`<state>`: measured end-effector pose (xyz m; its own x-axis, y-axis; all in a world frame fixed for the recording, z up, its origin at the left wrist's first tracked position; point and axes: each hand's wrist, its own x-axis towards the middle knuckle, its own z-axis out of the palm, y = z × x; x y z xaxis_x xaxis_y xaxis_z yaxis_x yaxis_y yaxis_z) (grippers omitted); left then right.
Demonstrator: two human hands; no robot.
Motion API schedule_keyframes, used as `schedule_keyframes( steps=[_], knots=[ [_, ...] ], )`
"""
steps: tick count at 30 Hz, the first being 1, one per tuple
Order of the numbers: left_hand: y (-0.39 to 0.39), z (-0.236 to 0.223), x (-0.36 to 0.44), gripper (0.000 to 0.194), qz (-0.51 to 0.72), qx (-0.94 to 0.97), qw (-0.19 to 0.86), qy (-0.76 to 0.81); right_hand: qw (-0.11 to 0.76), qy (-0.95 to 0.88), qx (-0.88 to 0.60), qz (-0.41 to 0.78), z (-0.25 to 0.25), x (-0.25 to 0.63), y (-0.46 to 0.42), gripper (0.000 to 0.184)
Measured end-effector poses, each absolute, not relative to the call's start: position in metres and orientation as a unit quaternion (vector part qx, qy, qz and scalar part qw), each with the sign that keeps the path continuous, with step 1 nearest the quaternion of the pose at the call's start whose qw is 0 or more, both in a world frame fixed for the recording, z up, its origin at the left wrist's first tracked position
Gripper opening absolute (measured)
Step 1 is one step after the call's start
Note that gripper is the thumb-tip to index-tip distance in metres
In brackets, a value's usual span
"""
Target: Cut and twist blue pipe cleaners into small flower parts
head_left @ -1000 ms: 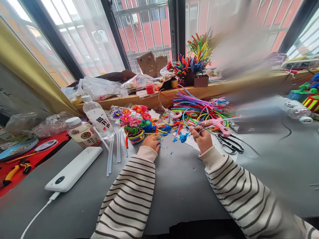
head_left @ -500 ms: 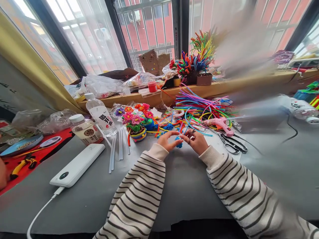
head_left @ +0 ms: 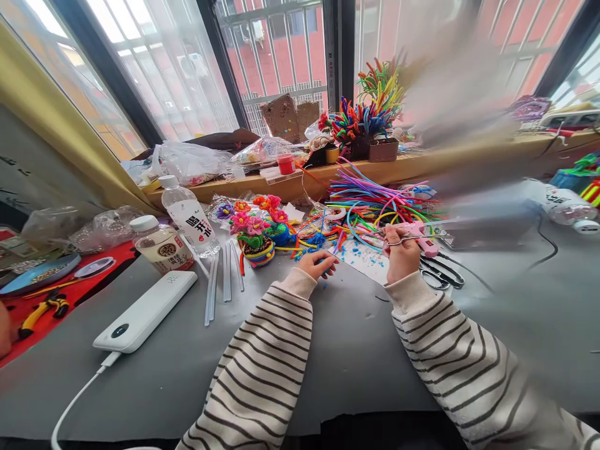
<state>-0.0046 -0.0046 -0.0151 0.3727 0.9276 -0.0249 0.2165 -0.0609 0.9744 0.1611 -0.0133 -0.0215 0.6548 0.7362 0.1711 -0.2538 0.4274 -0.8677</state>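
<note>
My left hand (head_left: 319, 265) rests low over the grey table with its fingers curled. A bit of blue fuzzy pipe cleaner (head_left: 323, 275) shows at the fingers, mostly hidden by them. My right hand (head_left: 402, 251) is raised in a fist around a thin silver metal tool (head_left: 425, 237), whose exact kind I cannot make out. Behind that tool lies a pink glue gun (head_left: 429, 249). Large black-handled scissors (head_left: 443, 276) lie beside my right wrist. Between the hands, a white sheet (head_left: 370, 270) carries scattered blue fluff. A small pot of pipe-cleaner flowers (head_left: 259, 255) stands left of my left hand.
Colourful pipe cleaners (head_left: 370, 190) are heaped at the back. On the left are glue sticks (head_left: 227, 275), a water bottle (head_left: 190, 215), a wide jar (head_left: 162, 247) and a cabled power bank (head_left: 145, 312). Yellow-handled pliers (head_left: 40, 314) lie on red cloth near another person's hand (head_left: 4, 328).
My hands have parted. The right has moved right and up with the metal tool, while the left stays near its place, lowered slightly. The white sheet with blue fluff is now uncovered.
</note>
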Motion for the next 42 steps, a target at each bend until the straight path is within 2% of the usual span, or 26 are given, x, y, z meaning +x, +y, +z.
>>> schedule_keyframes(
  steps=[2, 4, 7, 9, 15, 19, 28, 30, 33, 37, 42],
  knots=[
    [-0.003, -0.014, -0.005, 0.022, 0.379, 0.598, 0.528, 0.469, 0.788, -0.281, -0.439, 0.328, -0.022, 0.16, -0.014, 0.027],
    [-0.003, -0.014, -0.004, 0.023, 0.391, 0.567, 0.559, 0.462, 0.732, -0.347, -0.438, 0.39, -0.025, 0.156, -0.015, 0.027],
    [-0.004, -0.016, -0.002, 0.027, 0.355, 0.575, 0.617, 0.404, 0.617, -0.448, -0.422, 0.491, -0.029, 0.148, -0.018, 0.029],
    [-0.005, -0.019, 0.0, 0.03, 0.318, 0.598, 0.635, 0.372, 0.592, -0.462, -0.42, 0.511, -0.031, 0.146, -0.019, 0.028],
    [-0.007, -0.015, -0.002, 0.033, 0.316, 0.636, 0.566, 0.419, 0.615, -0.417, -0.419, 0.522, -0.028, 0.148, -0.02, 0.025],
    [-0.009, -0.009, -0.006, 0.036, 0.315, 0.612, 0.584, 0.431, 0.643, -0.373, -0.428, 0.514, -0.024, 0.15, -0.021, 0.025],
    [-0.009, -0.011, -0.007, 0.026, 0.344, 0.563, 0.583, 0.474, 0.661, -0.351, -0.418, 0.515, -0.024, 0.153, -0.019, 0.025],
    [-0.006, -0.012, -0.009, 0.021, 0.357, 0.55, 0.551, 0.517, 0.663, -0.356, -0.396, 0.526, -0.022, 0.155, -0.019, 0.025],
    [0.001, -0.016, -0.017, 0.016, 0.405, 0.558, 0.417, 0.592, 0.652, -0.417, -0.403, 0.488, -0.021, 0.154, -0.021, 0.026],
    [0.011, -0.024, -0.027, 0.026, 0.425, 0.614, 0.259, 0.613, 0.605, -0.526, -0.455, 0.388, -0.023, 0.15, -0.023, 0.025],
    [0.01, -0.025, -0.027, 0.027, 0.433, 0.636, 0.219, 0.6, 0.618, -0.518, -0.451, 0.383, -0.023, 0.15, -0.023, 0.025]
  ],
)
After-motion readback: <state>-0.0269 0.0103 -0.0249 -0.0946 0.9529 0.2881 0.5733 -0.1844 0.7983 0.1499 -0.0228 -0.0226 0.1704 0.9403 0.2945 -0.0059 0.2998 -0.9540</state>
